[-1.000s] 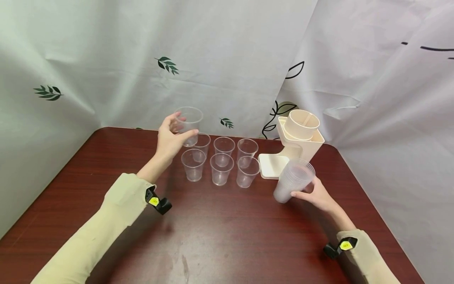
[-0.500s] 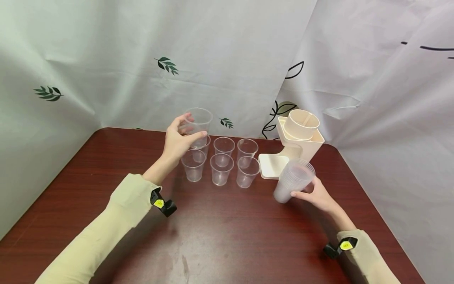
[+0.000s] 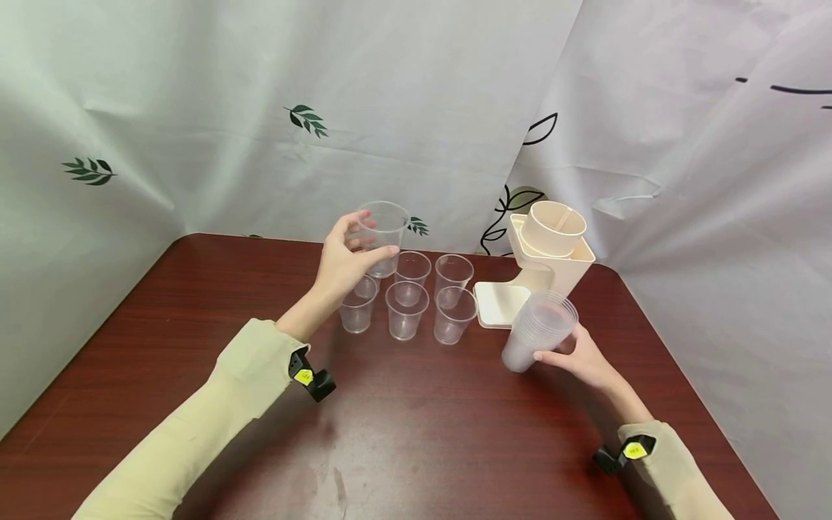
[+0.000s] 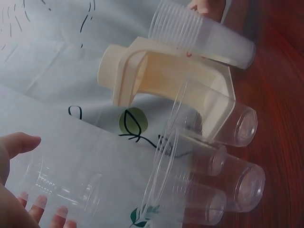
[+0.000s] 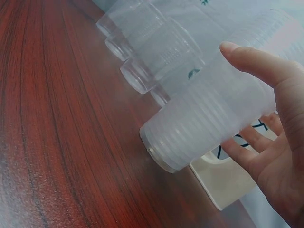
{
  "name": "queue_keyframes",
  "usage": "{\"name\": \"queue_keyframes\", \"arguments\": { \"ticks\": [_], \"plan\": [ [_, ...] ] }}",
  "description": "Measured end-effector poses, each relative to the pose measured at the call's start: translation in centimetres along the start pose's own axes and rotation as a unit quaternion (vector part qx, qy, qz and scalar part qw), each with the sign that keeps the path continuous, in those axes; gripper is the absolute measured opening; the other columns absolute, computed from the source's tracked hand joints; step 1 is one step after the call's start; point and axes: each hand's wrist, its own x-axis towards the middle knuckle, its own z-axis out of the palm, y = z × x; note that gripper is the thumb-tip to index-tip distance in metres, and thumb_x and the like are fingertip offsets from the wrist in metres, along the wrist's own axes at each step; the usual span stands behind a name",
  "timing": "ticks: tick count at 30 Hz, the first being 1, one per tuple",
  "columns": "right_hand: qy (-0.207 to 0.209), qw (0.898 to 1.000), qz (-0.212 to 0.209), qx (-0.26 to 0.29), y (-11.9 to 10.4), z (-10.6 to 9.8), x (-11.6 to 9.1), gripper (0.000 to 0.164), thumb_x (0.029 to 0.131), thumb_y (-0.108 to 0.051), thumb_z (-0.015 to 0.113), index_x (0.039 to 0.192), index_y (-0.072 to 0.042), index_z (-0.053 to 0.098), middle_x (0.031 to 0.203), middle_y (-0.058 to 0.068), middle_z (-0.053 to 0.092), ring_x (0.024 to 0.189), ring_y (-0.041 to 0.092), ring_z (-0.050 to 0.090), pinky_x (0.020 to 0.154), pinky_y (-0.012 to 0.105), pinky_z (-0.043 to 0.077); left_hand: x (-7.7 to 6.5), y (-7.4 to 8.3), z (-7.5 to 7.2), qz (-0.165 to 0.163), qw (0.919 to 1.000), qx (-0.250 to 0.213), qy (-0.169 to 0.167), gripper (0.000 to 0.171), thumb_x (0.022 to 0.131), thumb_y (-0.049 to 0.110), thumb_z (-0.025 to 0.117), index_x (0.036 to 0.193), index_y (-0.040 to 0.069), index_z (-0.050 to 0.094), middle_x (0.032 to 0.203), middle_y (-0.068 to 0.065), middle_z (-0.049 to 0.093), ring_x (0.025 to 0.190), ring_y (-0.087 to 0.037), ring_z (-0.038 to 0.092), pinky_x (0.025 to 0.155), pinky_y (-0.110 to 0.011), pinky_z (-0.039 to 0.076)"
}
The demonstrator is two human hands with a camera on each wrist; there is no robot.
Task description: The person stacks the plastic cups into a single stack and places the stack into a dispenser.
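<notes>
My left hand (image 3: pixel 343 263) holds a single clear plastic cup (image 3: pixel 388 242) upright between thumb and fingers, raised over the back row of cups. In the left wrist view the same cup (image 4: pixel 66 185) lies between the thumb and the curled fingers. Below it, clear cups stand mouth up in two rows, among them a front middle cup (image 3: pixel 404 314) and a back right cup (image 3: pixel 453 273). The back left one is mostly hidden behind my left hand. On the right, my right hand (image 3: pixel 585 361) grips a nested stack of plastic cups (image 3: pixel 538 328), tilted, its base low over the table.
A cream dispenser-like stand (image 3: pixel 552 253) with a round top and a flat base plate (image 3: pixel 499 303) stands behind the stack, right of the rows. Beyond the dark red wooden table (image 3: pixel 422 426) hangs a pale curtain (image 3: pixel 403 94) with leaf prints.
My left hand has moved right and slightly down with its cup, from over the left end of the back row toward its middle. The right hand and its stack have stayed still.
</notes>
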Motion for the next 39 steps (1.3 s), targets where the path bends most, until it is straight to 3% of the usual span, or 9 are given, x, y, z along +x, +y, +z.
{"name": "queue_keyframes", "arguments": {
  "ticks": [6,14,24,31,39],
  "plan": [
    [-0.001,1.0,0.0,-0.001,-0.1,0.0,0.0,0.07,0.075,0.018,0.067,0.132,-0.017,0.046,0.118,-0.012,0.059,0.102,0.0,0.061,0.083,0.015,0.053,-0.2,0.1,0.8,-0.004,0.9999,-0.011,-0.011,0.072,0.076,0.013,0.079,0.138,0.014,0.044,0.131,-0.006,0.057,0.115,-0.026,0.059,0.091,-0.036,0.052],
    [0.004,1.0,0.009,0.001,-0.2,0.1,-0.1,0.067,0.076,0.016,0.067,0.131,-0.017,0.047,0.116,-0.012,0.06,0.101,0.0,0.062,0.081,0.015,0.053,-0.4,0.7,1.8,0.005,0.9994,-0.013,-0.03,0.071,0.076,0.012,0.079,0.138,0.012,0.044,0.132,-0.008,0.058,0.114,-0.026,0.059,0.1,-0.037,0.048],
    [0.003,1.0,0.007,-0.001,-0.3,0.1,-0.1,0.068,0.076,0.017,0.067,0.132,-0.016,0.046,0.117,-0.012,0.059,0.101,0.0,0.061,0.081,0.015,0.053,-0.8,1.1,3.4,0.009,0.9984,-0.029,-0.048,0.07,0.075,0.011,0.08,0.137,0.012,0.047,0.131,-0.008,0.058,0.116,-0.025,0.059,0.097,-0.04,0.05],
    [0.002,1.0,0.005,-0.002,-0.1,0.1,-0.1,0.068,0.076,0.017,0.067,0.132,-0.015,0.046,0.117,-0.012,0.059,0.101,0.0,0.061,0.081,0.015,0.053,-0.9,1.3,4.6,0.016,0.9979,-0.022,-0.058,0.069,0.075,0.013,0.081,0.136,0.013,0.048,0.129,-0.008,0.059,0.116,-0.024,0.058,0.103,-0.04,0.045],
    [0.001,1.0,0.007,0.0,-0.1,0.0,-0.1,0.068,0.076,0.017,0.067,0.132,-0.016,0.046,0.117,-0.012,0.059,0.101,0.0,0.061,0.081,0.015,0.052,-1.1,1.3,5.7,0.029,0.9972,-0.014,-0.068,0.069,0.075,0.012,0.081,0.137,0.01,0.049,0.126,-0.007,0.061,0.113,-0.024,0.061,0.095,-0.035,0.051]
  ]
}}
